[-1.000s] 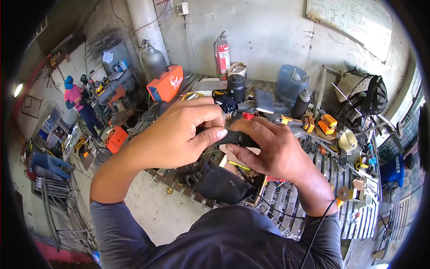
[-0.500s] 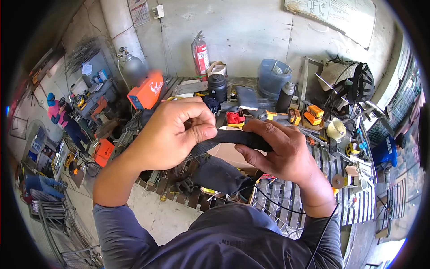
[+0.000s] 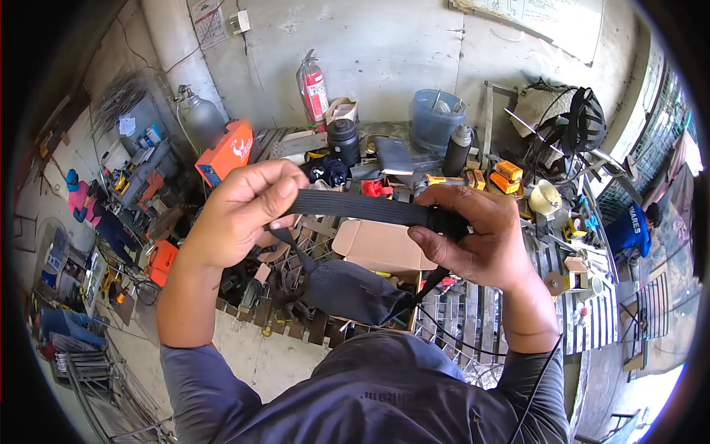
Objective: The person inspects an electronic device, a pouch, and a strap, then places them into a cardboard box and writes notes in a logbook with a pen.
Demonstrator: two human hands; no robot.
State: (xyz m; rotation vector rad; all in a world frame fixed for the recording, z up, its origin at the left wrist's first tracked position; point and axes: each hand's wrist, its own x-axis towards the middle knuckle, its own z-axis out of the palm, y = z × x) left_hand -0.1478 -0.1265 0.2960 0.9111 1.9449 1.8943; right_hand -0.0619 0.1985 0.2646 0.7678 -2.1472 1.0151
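Half a second ago we saw the two hands almost touching, with only a short bunched piece of the black strap (image 3: 362, 207) between them. Now they have drawn well apart and the strap runs as a long, flat, ribbed band from one hand to the other, close to level and pulled straight. The cardboard box (image 3: 381, 248) on the counter (image 3: 473, 318), then mostly hidden behind the hands, shows plainly in the gap under the strap.

The left hand (image 3: 237, 214) is raised with its back towards us, wrist bent, and its fingers (image 3: 277, 189) are curled shut over the strap's left end, thumb tucked below. The right hand (image 3: 477, 237) sits slightly lower, its fingers (image 3: 473, 201) wrapped over the top of the strap's right end and the thumb pressing from beneath, so both hands are clamped on the strap.

From each grip a narrower length of strap drops down to a dark pouch (image 3: 355, 292), which hangs below the hands in front of the person's chest, above the near edge of the counter. We cannot tell whether the pouch rests on the counter or hangs free.
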